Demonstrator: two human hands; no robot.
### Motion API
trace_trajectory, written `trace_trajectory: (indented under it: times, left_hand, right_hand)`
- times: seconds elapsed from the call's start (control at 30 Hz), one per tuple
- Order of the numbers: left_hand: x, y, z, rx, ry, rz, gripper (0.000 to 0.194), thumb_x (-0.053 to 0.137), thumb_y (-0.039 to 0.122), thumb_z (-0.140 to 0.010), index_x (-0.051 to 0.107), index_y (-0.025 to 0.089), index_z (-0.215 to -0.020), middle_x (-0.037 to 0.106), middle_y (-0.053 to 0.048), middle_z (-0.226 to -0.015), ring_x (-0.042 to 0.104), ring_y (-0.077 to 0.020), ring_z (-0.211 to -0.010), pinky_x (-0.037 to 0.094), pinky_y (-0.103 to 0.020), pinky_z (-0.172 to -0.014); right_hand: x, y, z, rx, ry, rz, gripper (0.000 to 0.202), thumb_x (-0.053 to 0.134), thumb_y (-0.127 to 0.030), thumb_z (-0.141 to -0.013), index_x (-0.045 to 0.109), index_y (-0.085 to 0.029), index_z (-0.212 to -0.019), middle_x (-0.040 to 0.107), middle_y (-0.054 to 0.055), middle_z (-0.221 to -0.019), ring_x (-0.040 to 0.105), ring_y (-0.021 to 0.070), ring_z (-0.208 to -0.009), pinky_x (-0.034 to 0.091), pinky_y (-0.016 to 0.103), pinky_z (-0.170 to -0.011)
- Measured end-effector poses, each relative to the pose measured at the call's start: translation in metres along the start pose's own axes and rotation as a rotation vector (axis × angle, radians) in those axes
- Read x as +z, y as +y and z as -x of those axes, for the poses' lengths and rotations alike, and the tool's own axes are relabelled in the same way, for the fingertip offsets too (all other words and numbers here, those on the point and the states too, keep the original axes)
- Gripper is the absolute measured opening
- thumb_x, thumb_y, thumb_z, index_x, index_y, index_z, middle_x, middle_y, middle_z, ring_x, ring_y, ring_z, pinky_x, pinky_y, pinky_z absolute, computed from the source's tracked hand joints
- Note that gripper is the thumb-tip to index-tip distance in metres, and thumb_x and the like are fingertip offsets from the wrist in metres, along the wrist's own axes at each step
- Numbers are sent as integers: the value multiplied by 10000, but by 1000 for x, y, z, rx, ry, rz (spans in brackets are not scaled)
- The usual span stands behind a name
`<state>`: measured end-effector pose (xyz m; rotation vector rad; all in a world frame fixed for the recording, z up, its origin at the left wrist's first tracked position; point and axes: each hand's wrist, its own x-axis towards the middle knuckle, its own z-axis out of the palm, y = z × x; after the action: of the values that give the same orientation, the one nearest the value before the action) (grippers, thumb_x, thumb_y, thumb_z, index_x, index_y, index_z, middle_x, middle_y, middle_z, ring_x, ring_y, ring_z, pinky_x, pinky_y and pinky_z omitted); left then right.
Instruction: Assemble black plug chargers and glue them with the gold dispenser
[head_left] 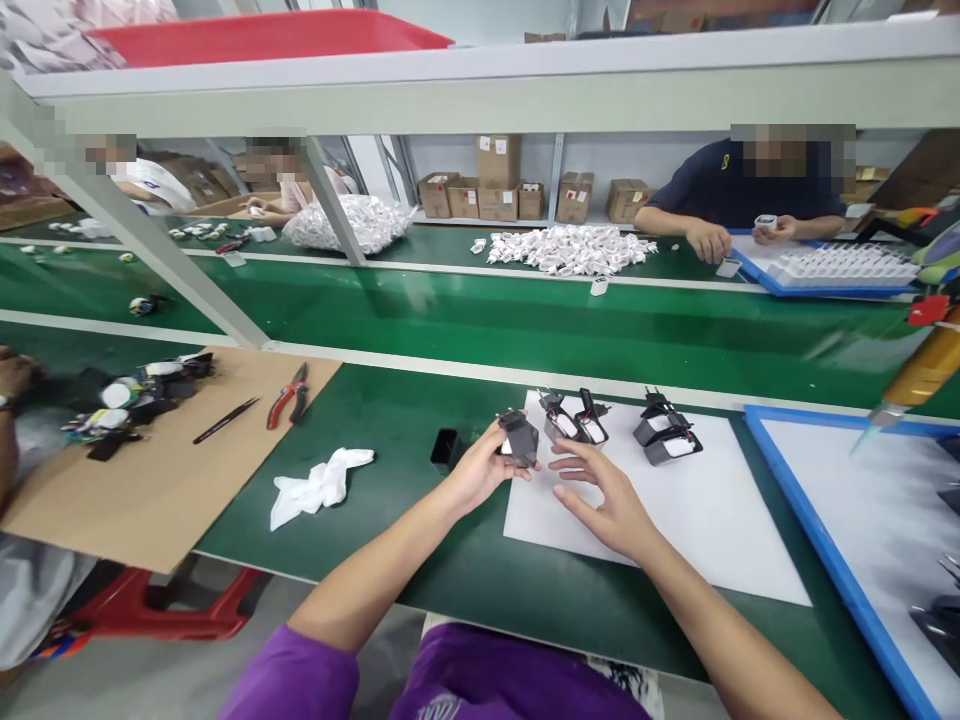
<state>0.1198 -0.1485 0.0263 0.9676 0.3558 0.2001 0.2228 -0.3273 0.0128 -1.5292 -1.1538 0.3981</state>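
My left hand point(480, 470) holds a black plug adapter housing point(518, 440) above the left edge of a white sheet point(712, 500). My right hand point(607, 495) is just right of it, fingers spread, with nothing held. Behind my hands, more black housings with white parts and plug pins point(576, 420) stand on the sheet. Another group of black housings point(666, 430) stands further right. An open black case point(446, 450) sits on the green table left of my left hand. A crumpled white cloth point(319, 487) lies further left.
Cardboard point(135, 490) at left bears red-handled pliers point(287, 398), tweezers point(226, 420) and wired parts. A blue-rimmed tray point(810, 510) and a yellow tool point(919, 375) are at right. A person's hand shows at the left edge. People sit across the green conveyor point(450, 325).
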Motion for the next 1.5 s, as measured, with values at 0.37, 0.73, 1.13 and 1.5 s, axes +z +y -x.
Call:
trace_trajectory:
  times: [0.37, 0.73, 1.13, 1.5]
  left_hand:
    - [-6, 0, 10, -196, -160, 402, 378, 453, 344, -918, 634, 111, -1155, 691, -112, -792, 526, -97, -420, 313, -184, -369]
    - [-7, 9, 19, -196, -212, 512, 322, 402, 278, -947, 669, 137, -1059, 488, 30, -502, 295, -34, -238, 186, -137, -271]
    - [-6, 7, 19, -148, -281, 415, 327, 420, 377, -939, 652, 180, -1059, 560, 10, -518, 336, -54, -263, 223, -162, -327]
    - [1, -12, 7, 142, -76, -903, 350, 532, 392, -921, 669, 252, -1212, 727, -29, -880, 642, -189, -746, 466, -263, -760]
  right_hand:
    - [7, 3, 5, -102, 38, 258, 371, 497, -251, -956, 473, -235, -1326, 682, 99, -1102, 708, 190, -854, 609, 362, -800]
    - [9, 8, 7, -112, -1, 315, 364, 482, -231, -963, 470, -235, -1327, 691, 85, -1046, 702, 175, -804, 606, 333, -755]
    - [7, 8, 2, -205, 49, 398, 266, 468, -185, -961, 647, -283, -1133, 712, -9, -706, 689, 191, -546, 574, 292, -457]
    - [-121, -23, 21, -386, 1327, 427, 423, 713, -238, -822, 636, -354, -1222, 590, 33, -1282, 520, 326, -1265, 422, 462, -1067]
